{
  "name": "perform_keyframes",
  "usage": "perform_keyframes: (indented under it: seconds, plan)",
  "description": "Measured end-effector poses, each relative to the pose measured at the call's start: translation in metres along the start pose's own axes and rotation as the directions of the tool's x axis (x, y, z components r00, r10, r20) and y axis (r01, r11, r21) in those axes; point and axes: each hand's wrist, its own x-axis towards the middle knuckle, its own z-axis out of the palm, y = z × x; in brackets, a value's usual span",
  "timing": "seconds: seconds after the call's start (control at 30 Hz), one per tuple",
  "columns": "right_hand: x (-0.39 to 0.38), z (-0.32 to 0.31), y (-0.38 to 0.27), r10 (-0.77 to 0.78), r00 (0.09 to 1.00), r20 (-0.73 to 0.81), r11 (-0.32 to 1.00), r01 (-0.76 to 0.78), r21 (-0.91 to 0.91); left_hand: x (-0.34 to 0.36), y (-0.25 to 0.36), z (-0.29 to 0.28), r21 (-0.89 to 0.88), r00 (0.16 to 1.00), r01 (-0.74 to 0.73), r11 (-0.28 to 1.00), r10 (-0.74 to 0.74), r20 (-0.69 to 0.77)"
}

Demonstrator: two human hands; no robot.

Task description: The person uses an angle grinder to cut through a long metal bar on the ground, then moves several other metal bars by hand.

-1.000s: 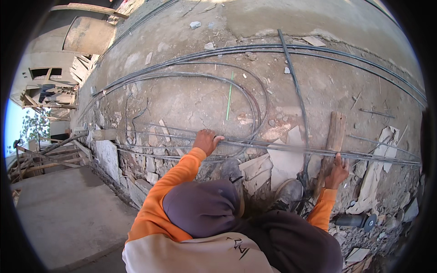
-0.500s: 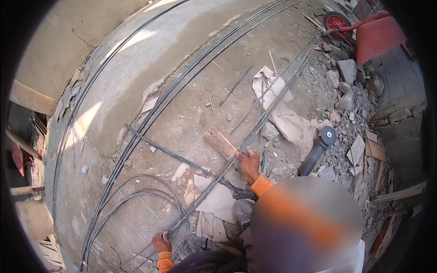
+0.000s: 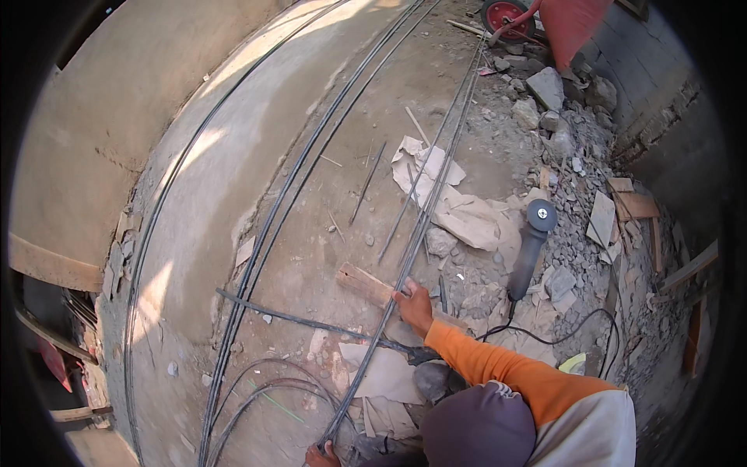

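A bundle of thin steel rebar rods (image 3: 420, 226) runs from the far right down to the bottom edge. My right hand (image 3: 414, 307) is closed round it, just beside a short wood block (image 3: 359, 282) that lies under the rods. Lower down, my left hand (image 3: 322, 454) grips the same bundle and is partly cut off by the bottom edge. A dark bar (image 3: 303, 320) lies crosswise beneath the rods, between my hands. Right of my right hand, an angle grinder (image 3: 529, 253) rests on the rubble with its disc up, apart from both hands.
Long rebar rods (image 3: 261, 233) curve over the ground at left, with looped rods (image 3: 261, 387) near the bottom. Torn paper (image 3: 467, 218) and broken concrete (image 3: 545, 89) lie to the right. A red wheelbarrow (image 3: 572, 27) stands at the far right. The grinder's cord (image 3: 556, 341) curls nearby.
The view has shifted, so the grinder's cord and more of my right arm show. My left hand sits closer to the bottom edge. Both hands stay on the rods.
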Motion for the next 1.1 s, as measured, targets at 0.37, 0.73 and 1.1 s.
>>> perform_keyframes:
  seconds: [0.37,0.73,1.1]
  plan:
    - [-0.014,-0.018,-0.031,-0.066,0.997,-0.049,0.990,0.072,0.122,0.071,-0.054,-0.009,0.097,0.998,0.028,0.995,-0.022,-0.066]
    - [-0.030,-0.014,-0.049,-0.083,0.996,0.045,0.982,0.074,0.172,0.175,-0.143,-0.033,0.102,0.971,0.218,0.971,-0.205,-0.124]
    - [-0.028,-0.012,-0.043,-0.171,0.971,-0.168,0.933,0.105,-0.345,0.121,0.110,-0.010,-0.536,0.887,-0.320,0.781,0.445,0.119]
